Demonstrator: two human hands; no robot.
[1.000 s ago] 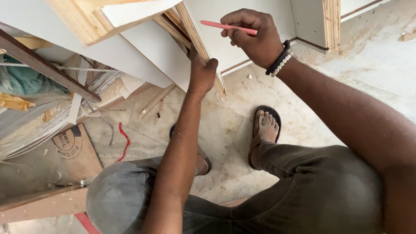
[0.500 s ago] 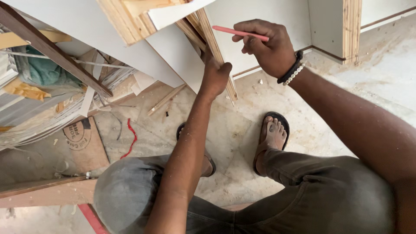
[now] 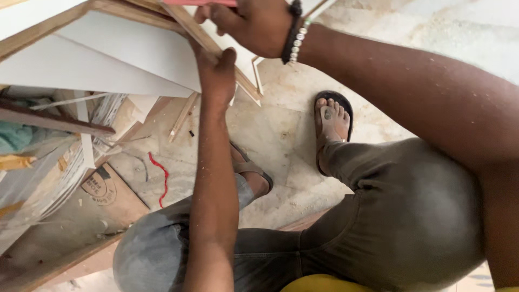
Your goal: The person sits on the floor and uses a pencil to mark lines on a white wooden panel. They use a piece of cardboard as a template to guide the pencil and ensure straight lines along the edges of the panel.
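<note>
The pink pencil (image 3: 200,2) lies at the top edge of the view, at 12 o'clock, cut off by the frame; only a thin strip of it shows. The right hand (image 3: 251,24) is closed around it, fingers curled, the fingertips partly out of view. A dark bead bracelet (image 3: 294,30) circles that wrist. The left hand (image 3: 216,73) presses against the wooden edge strip (image 3: 203,38) of a white board panel (image 3: 119,59), fingers together; its palm side is hidden. The panel is smooth and flat, its upper part cut off; the strip is bare light timber. Below, from 3 to 6 o'clock, the knees and olive trousers (image 3: 400,216) fill the view. Open pale stone floor (image 3: 270,135) shows between the feet in sandals (image 3: 332,127). At 8 o'clock lie a red cord (image 3: 161,178), cardboard (image 3: 102,189) and blurred clutter.
</note>
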